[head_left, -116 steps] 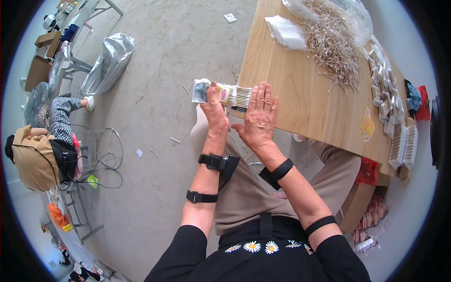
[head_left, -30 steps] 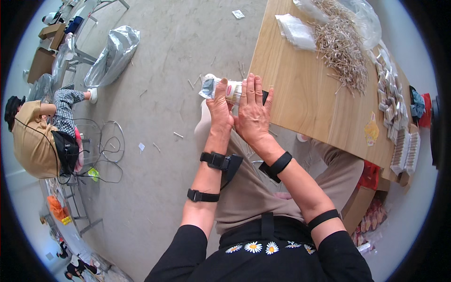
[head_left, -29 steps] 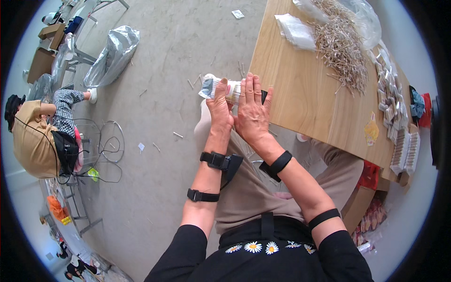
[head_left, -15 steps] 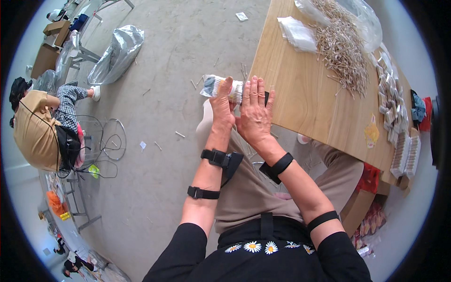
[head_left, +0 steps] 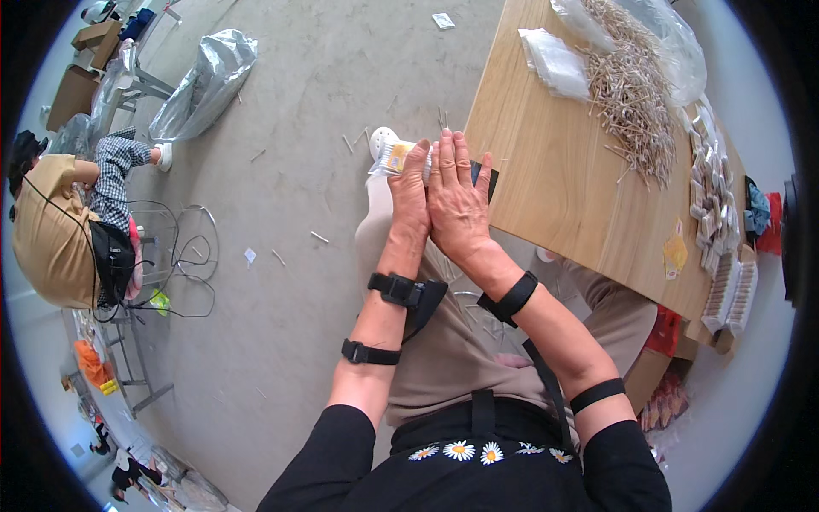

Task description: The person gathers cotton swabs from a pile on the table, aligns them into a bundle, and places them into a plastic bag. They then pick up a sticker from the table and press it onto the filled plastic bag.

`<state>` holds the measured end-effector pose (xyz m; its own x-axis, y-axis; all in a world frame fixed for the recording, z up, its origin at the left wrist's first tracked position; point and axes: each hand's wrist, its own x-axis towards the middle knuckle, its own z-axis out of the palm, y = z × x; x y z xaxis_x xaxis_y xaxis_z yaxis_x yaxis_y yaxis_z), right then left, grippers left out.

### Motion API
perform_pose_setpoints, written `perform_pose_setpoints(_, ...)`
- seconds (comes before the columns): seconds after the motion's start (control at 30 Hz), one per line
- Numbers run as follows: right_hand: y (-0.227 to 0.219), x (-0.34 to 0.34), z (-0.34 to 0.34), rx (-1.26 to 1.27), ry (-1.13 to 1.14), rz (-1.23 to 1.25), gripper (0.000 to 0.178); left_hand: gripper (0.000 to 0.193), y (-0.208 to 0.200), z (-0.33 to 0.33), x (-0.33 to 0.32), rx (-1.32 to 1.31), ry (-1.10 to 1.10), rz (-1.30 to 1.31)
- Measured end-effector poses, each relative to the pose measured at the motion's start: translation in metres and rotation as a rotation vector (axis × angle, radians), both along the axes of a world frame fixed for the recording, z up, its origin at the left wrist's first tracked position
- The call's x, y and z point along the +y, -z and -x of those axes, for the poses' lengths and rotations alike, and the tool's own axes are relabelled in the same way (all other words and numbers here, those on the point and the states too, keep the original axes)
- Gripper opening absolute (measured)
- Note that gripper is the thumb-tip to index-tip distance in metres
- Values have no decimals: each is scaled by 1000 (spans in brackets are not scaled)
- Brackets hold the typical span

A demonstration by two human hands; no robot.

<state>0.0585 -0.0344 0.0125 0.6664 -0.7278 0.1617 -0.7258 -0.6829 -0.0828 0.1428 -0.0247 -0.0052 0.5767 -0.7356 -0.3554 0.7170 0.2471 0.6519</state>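
Observation:
A clear packet of cotton swabs (head_left: 395, 160) with a yellow label is gripped in my left hand (head_left: 409, 200), just off the table's left corner. My right hand (head_left: 459, 200) lies flat against the packet's right end, fingers straight and close together, thumb side hidden behind the left hand. Part of the packet is covered by both hands. On the wooden table (head_left: 554, 179), to the right, loose cotton swabs (head_left: 631, 102) are heaped beside a stack of clear plastic bags (head_left: 556, 64). Filled swab packets (head_left: 708, 171) line the table's far right side.
A yellow label card (head_left: 674, 256) lies near the table's right edge. Stray swabs (head_left: 319, 237) are scattered on the grey floor. To the left, a person (head_left: 55, 230) sits beside looped black cables (head_left: 192, 269). A silvery plastic bag (head_left: 209, 90) stands farther back.
The packet has turned in my left hand, so its yellow label now shows. My right hand has come in closer against the left. The whole view has shifted slightly.

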Motion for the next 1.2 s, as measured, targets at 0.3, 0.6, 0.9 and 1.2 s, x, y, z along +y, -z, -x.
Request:
perform_pose_setpoints(0.3, -7, -5, -26, 88, -112, 21, 62, 26, 14, -27, 1, 31, -49, -67)
perform_pose_setpoints(0.6, -39, 10, -65, -247, -236, -96, 67, 27, -10, -112, 57, 58, -65, 58)
perform_pose_setpoints(0.9, -112, 17, 2, -901, -74, -483, 18, 33, -80, -26, 76, 211, 179, 87)
perform_pose_setpoints(1.2, -149, 27, 70, -1044, 66, -825, 15, 35, -130, 43, 77, 38, 276, 153)
